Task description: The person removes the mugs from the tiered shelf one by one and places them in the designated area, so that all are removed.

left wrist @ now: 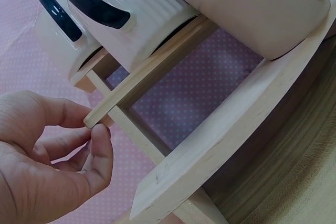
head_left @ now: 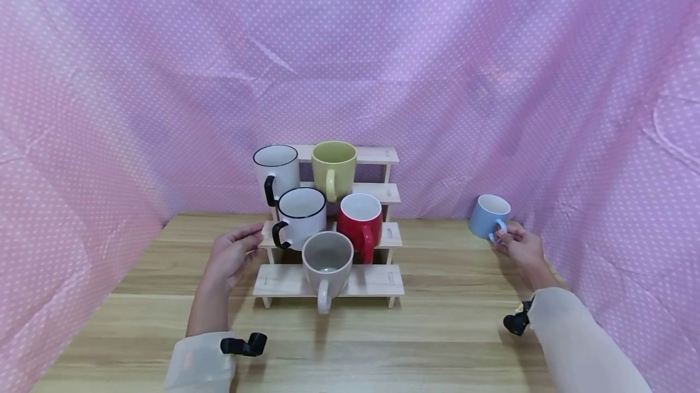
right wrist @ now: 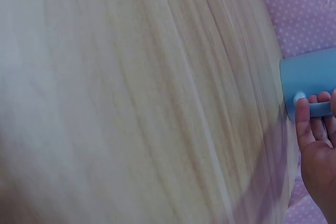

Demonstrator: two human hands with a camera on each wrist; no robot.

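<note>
Your right hand (head_left: 522,248) grips the blue mug (head_left: 483,220) by its handle (right wrist: 319,110), at the far right of the table (head_left: 437,296), near the dotted cloth (head_left: 437,89); whether its base rests on the wood, I cannot tell. With the weight all to one side of that hold, the mug could swing or tip if your fingers slacken, and a push backward could snag it in the cloth. Your left hand (head_left: 232,256) pinches the left end of the second tier (left wrist: 152,69) up of the wooden stand (head_left: 383,280). Tug or lift there and the stand could rock, since it looks light for its load. Near those fingers, the front white mug (head_left: 307,229) has its black handle (head_left: 276,235) turned your way, so a knuckle could catch it. The red mug (head_left: 349,227) and grey mug (head_left: 328,259) crowd close, so one knock could pass along. Higher up, the back white mug (head_left: 284,177) and yellow mug (head_left: 343,174) would probably fall furthest
</note>
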